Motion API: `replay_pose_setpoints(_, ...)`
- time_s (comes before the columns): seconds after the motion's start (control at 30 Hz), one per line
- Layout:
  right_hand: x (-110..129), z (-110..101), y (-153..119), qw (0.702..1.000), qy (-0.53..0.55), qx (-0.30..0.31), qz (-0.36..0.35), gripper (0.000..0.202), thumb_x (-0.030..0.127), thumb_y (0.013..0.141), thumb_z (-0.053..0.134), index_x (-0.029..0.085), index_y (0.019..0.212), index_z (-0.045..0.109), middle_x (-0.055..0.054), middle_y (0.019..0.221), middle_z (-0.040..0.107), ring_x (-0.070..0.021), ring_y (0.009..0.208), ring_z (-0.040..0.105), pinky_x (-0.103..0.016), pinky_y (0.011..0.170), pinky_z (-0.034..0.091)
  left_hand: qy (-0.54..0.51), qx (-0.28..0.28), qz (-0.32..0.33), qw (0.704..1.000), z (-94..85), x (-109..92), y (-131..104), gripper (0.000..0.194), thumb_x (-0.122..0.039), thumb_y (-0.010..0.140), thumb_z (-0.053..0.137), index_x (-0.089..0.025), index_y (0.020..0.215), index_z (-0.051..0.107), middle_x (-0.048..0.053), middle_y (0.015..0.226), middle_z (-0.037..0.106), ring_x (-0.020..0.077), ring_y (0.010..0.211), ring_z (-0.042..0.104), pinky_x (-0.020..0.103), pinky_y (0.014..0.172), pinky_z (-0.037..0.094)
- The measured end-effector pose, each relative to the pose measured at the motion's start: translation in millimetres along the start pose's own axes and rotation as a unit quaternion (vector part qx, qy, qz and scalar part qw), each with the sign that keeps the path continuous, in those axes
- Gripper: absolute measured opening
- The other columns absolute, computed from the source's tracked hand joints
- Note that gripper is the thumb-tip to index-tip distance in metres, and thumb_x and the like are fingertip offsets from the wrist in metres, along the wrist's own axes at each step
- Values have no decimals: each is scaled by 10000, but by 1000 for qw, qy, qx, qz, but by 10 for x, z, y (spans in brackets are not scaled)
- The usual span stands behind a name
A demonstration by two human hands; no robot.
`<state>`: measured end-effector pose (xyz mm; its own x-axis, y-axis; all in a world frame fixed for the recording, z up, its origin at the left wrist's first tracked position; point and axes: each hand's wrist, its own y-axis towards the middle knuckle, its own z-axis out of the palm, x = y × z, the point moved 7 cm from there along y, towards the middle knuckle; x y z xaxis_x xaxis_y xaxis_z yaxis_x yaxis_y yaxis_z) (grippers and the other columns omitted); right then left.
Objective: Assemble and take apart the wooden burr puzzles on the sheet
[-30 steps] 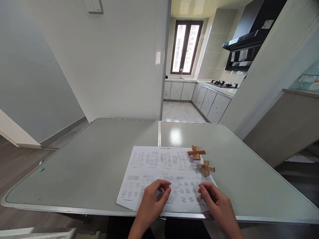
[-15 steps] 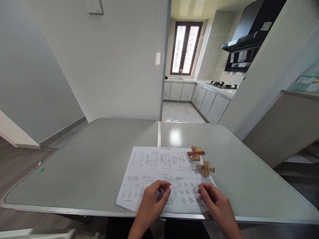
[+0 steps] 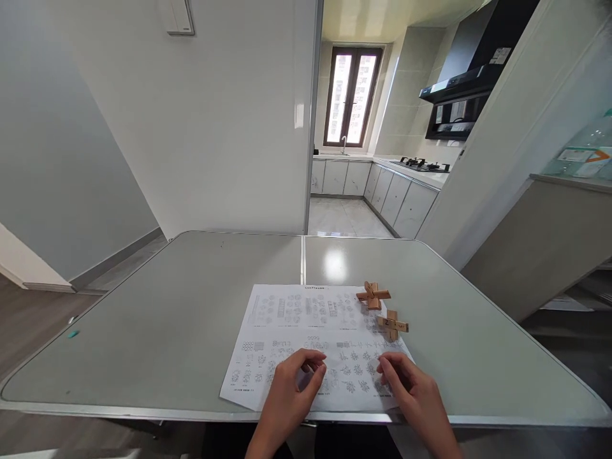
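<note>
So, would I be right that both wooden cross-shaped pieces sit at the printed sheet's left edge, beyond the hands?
Not left: the head view shows the darker cross and paler cross at the right edge of the printed sheet, beyond the left hand and right hand.

Sheet: white, patterned with rows of small grey line drawings and short lines of dark print. Rear cross: reddish-brown wood. Front cross: paler, yellowish tan wood, marked with dark characters, one reading as a 2. Table: plain grey-green, with a silvery edge and one white patch of glare. Scrap: teal. Wall: plain white. Cabinets: white, lightly grey-veined in a marble pattern. Window frame: dark brown. Hob: black. Bottle: clear, greenish tint, its label partly orange.
</note>
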<state>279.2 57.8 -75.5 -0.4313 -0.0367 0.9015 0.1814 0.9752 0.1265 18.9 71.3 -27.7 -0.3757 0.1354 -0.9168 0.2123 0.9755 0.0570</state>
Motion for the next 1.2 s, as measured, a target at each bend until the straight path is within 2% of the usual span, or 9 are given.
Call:
replay_pose_setpoints(0.3, 18, 7, 3, 1000, 6, 6, 2, 439, 636, 938, 556, 218, 928, 691, -46, 794, 737, -214, 696, 702, -275, 660, 555, 4, 6, -5, 1000, 7, -16, 5, 258, -460, 985, 582, -257, 1070, 716, 33, 994, 757, 218, 923, 681, 299, 756, 543)
replay_pose_setpoints(0.57, -53, 40, -7, 1000, 13, 20, 9, 418, 612, 968, 528, 219, 959, 671, -47, 842, 733, -210, 737, 702, -270, 693, 552, 5, -1, 12, 1000, -1, 9, 19, 232, -440, 986, 595, -258, 1061, 716, 23, 977, 756, 207, 907, 681, 332, 866, 536)
replay_pose_setpoints(0.87, 27, -1, -1, 1000, 0, 5, 1, 443, 640, 950, 539, 226, 923, 695, -45, 810, 734, -210, 707, 704, -260, 642, 554, 5, 8, -1, 1000, -4, -25, 15, 237, -446, 991, 581, -260, 1062, 710, 18, 992, 749, 203, 927, 668, 325, 866, 527)
replay_pose_setpoints(1.2, -10, 15, -2, 1000, 2, 8, -1, 441, 635, 958, 529, 223, 933, 685, -32, 783, 719, -200, 697, 686, -256, 645, 541, 11, 5, -2, 1000, 7, 4, 11, 273, -464, 997, 560, -252, 1082, 709, 35, 1009, 747, 212, 927, 663, 338, 861, 535)
